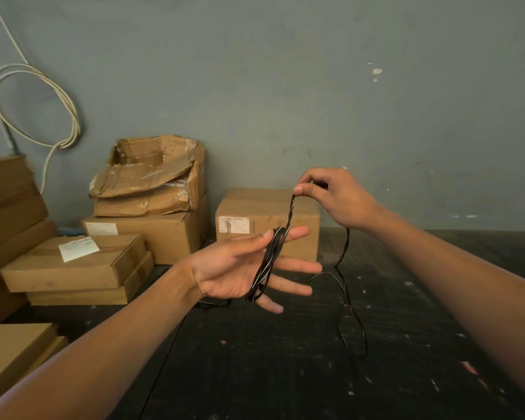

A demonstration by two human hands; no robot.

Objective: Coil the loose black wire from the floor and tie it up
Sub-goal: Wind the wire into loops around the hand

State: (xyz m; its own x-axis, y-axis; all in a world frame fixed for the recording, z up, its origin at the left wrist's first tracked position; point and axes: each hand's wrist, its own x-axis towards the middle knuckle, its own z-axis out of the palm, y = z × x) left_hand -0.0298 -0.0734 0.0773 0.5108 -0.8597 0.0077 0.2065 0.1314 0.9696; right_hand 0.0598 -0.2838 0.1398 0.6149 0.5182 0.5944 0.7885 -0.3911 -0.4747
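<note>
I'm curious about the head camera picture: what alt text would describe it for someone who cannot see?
A person's open left hand has black wire looped around its fingers, while the right hand pinches the wire above it. Cardboard boxes stand along a grey wall on a dark floor.
</note>
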